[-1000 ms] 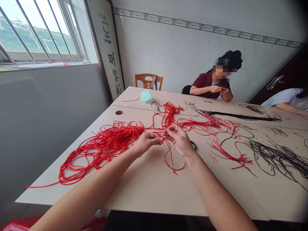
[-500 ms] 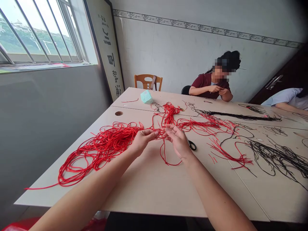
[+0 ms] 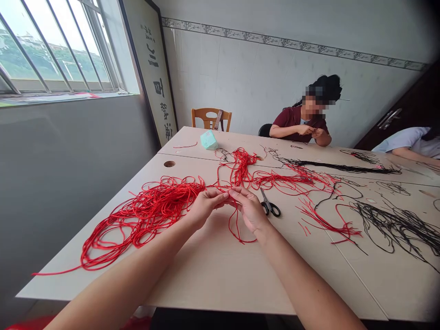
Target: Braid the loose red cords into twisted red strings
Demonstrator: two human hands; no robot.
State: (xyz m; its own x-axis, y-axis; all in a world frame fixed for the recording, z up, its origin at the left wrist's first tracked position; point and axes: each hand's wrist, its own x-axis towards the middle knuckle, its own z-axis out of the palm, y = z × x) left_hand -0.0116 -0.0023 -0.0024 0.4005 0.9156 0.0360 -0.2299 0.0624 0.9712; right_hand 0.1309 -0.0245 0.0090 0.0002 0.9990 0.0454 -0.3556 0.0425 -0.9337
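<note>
On the table (image 3: pixel 202 279), a red heap (image 3: pixel 161 201) lay loose, seemingly not yet worked. The left hand (image 3: pixel 206 206) and right hand (image 3: pixel 250 208) were together, with scissors (image 3: pixel 267 203) just beside the right. Between their fingertips they pinched a red cord (image 3: pixel 229 225), its slack loop below, so work on it looked only part-done.

Pale surface (image 3: pixel 202 279), seamed, rd hole (image 3: pixel 169 163) over on the L, and it's busy! Big red cord heap (image 3: pixel 165 201) sprawls L, one tail trailing twd the nr L corner. Red cord loop (image 3: pixel 244 242) nr ctr; red bundle (image 3: pixel 243 167) behind, red strands (image 3: pixel 285 178) running R. Black-handled scissors (image 3: pixel 272 208) just in front of those. Short red bunch (image 3: pixel 338 224) further R, w/ red snips (image 3: pixel 304 228) beside. Long black hank (image 3: pixel 347 166) at back, black tangle (image 3: pixel 402 224) far R, mint packet (image 3: pixel 208 140) back L of ctr!
</note>
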